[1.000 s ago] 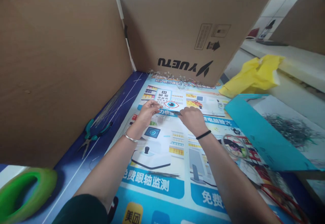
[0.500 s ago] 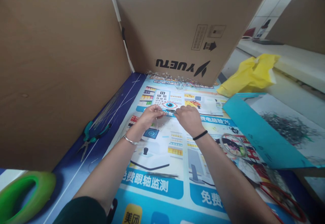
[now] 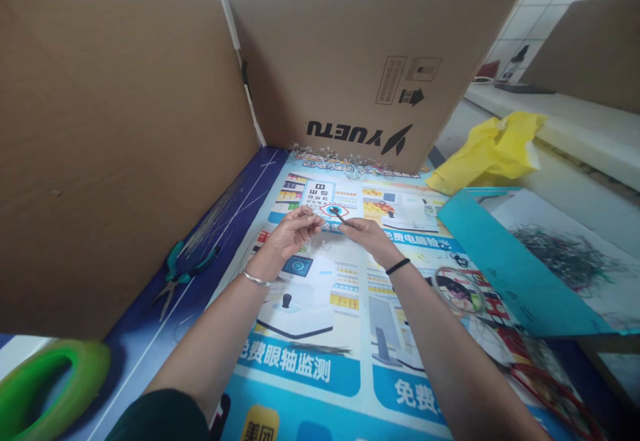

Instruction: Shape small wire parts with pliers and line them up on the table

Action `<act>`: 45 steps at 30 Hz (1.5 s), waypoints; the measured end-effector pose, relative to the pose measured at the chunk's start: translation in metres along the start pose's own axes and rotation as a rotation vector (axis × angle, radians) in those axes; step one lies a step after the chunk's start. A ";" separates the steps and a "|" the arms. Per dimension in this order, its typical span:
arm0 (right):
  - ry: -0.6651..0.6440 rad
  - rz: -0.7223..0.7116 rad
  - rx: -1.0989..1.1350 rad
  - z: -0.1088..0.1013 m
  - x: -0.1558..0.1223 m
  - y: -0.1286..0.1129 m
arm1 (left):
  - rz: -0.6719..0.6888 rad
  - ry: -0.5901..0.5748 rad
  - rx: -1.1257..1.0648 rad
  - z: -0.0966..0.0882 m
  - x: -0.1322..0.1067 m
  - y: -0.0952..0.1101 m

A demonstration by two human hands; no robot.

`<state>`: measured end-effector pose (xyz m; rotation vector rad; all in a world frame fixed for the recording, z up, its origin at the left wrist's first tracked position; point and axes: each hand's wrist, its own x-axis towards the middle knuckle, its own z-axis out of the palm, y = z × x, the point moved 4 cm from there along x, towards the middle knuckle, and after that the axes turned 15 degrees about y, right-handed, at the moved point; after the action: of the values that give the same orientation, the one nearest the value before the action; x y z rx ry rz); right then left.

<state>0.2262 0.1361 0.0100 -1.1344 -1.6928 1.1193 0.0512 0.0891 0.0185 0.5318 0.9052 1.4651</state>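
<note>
My left hand (image 3: 296,231) pinches a piece of thin wire (image 3: 326,246) between thumb and fingertips; a curved bit of it hangs below the fingers. Facing it, my right hand (image 3: 369,236) grips a slim dark tool (image 3: 340,214) whose tip points up and left, over a printed eye on the poster sheet (image 3: 320,314). The tool's exact kind is too small to make out. A small gap separates the two hands. Below them on the sheet lies a thin bundle of dark wires (image 3: 320,348).
Cardboard walls (image 3: 330,61) stand behind and at left. Teal-handled pliers (image 3: 175,278) and a green tape roll (image 3: 55,388) lie left. At right are a blue box lid (image 3: 520,274) with tangled wire pieces (image 3: 560,254), a wire coil (image 3: 459,289) and a yellow bag (image 3: 487,151).
My right hand has turned, and the dark tool now slants up and left instead of lying nearly level. My left hand has stayed almost in place.
</note>
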 end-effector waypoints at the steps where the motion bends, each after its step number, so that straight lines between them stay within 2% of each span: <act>1: -0.023 0.016 0.031 0.002 -0.002 -0.002 | 0.006 0.000 -0.009 0.000 0.000 0.000; 8: -0.082 0.033 0.052 0.011 -0.006 -0.008 | -0.008 -0.056 0.025 0.004 -0.002 -0.004; 16: -0.079 -0.021 -0.016 0.016 -0.004 -0.005 | -0.022 -0.046 0.075 0.001 -0.001 -0.005; 19: 0.019 -0.037 -0.071 0.011 0.000 0.001 | -0.013 -0.022 0.108 -0.001 0.000 -0.007; 25: 0.332 -0.094 -0.152 -0.009 0.008 0.008 | 0.046 0.097 0.330 -0.007 0.008 -0.015; 28: 0.399 -0.166 -0.204 -0.014 0.008 0.006 | 0.091 0.133 0.413 -0.011 0.012 -0.017; 33: 0.320 -0.331 -0.290 -0.006 0.004 0.001 | 0.080 0.154 0.437 -0.015 0.015 -0.020; 38: 0.222 -0.479 -0.466 0.004 0.000 -0.005 | 0.080 0.143 0.448 -0.016 0.016 -0.021; 45: 0.186 -0.585 -0.673 0.011 -0.002 -0.002 | 0.064 0.129 0.464 -0.011 0.011 -0.018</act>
<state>0.2162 0.1316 0.0088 -0.9686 -2.1148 0.0693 0.0524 0.0959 -0.0041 0.8183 1.3544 1.3582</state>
